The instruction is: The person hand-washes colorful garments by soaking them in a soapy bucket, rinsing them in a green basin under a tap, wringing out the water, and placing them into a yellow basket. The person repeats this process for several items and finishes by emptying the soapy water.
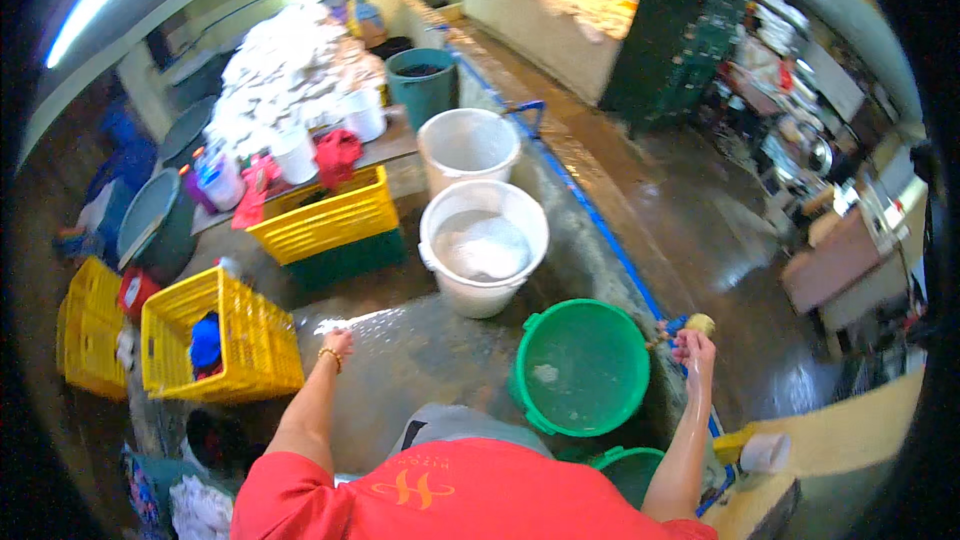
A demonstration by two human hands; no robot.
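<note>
My left hand, with a beaded bracelet at the wrist, hangs over the wet floor beside a yellow plastic crate. It holds nothing and its fingers are loosely bent. My right hand is raised by the blue water pipe, right of a green plastic tub of water. A small yellowish round thing shows just beyond its fingers; whether they grip it is unclear. Ahead stands a white bucket with water and white material inside, in front of another white bucket.
Left of the buckets, a yellow crate stands on a dark green one. A large heap of white cloth lies behind. A low concrete wall carries the pipe. A second green tub stands close to my right side.
</note>
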